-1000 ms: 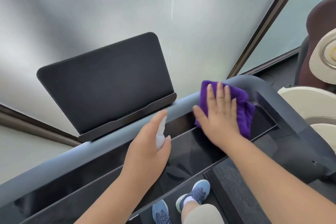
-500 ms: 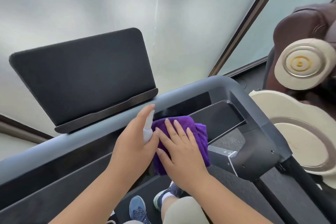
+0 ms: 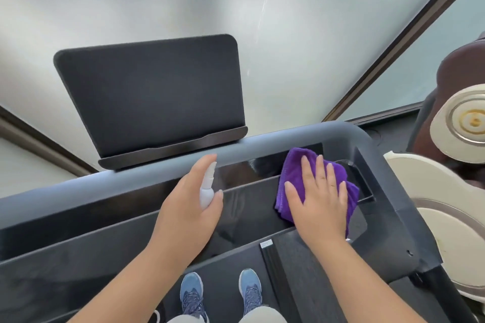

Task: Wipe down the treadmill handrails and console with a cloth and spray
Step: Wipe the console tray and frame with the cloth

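Left hand (image 3: 187,214): curled round a small white spray bottle (image 3: 207,186), forefinger up on its nozzle, forearm bare.
Right hand (image 3: 319,203): flat, fingers spread, pressing down on a purple cloth (image 3: 296,165), wrist straight, forearm bare.

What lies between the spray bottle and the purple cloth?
In the head view, only the bare glossy black console panel lies between the spray bottle in the left hand and the cloth under the right hand.
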A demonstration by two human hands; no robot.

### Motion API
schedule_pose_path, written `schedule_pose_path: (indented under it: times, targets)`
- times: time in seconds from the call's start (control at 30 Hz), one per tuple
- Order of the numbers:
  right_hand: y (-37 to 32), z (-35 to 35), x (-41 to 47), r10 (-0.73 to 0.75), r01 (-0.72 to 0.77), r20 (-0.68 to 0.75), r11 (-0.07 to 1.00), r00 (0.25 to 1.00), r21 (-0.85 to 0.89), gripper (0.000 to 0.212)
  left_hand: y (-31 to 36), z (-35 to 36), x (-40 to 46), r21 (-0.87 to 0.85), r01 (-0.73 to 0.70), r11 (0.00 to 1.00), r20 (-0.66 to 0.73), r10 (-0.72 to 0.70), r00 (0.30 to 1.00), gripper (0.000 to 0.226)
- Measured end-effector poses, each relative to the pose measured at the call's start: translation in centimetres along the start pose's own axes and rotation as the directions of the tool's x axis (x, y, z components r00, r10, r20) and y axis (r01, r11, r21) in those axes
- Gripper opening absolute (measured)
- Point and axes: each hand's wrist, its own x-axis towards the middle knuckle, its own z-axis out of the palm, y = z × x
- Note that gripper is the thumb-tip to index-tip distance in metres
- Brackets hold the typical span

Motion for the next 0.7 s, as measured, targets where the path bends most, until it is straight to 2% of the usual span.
schedule_pose_path:
  times: [0.13,0.27,0.37,0.47,0.6,0.7]
  targets:
    - [2.3,-0.4,4.0,0.057,-0.056,-0.018,0.998,0.998,0.035,0.077,0.4,0.3,-1.0,0.017,0.049,0.999,-0.076,-0.047,0.996,0.065]
    - [-0.5,-0.6,6.8,0.033,-0.026,-0.059,0.994,0.998,0.11,0.076,1.5,1.0,-2.7,0.015,0.106,0.994,-0.149,-0.102,0.984,0.065]
    - [-4.0,-0.5,6.7,-0.103,0.109,-0.057,0.988,0.993,0.106,0.075,2.2,1.8,-4.4,0.028,0.154,0.988,-0.231,-0.144,0.962,0.065]
    - [-6.8,0.0,3.5,-0.309,0.312,-0.04,0.946,0.95,0.086,0.078,2.4,2.3,-6.0,0.064,0.199,0.978,-0.292,-0.172,0.941,0.065]
    - [-7.9,0.7,-2.0,-0.563,0.556,0.058,0.825,0.825,0.099,0.083,3.3,3.3,-7.1,0.102,0.218,0.971,-0.337,-0.172,0.926,0.066]
    - [-6.4,0.9,-4.3,-0.665,0.657,0.105,0.747,0.74,0.101,0.085,3.8,3.8,-7.0,0.102,0.22,0.97,-0.336,-0.174,0.926,0.066]
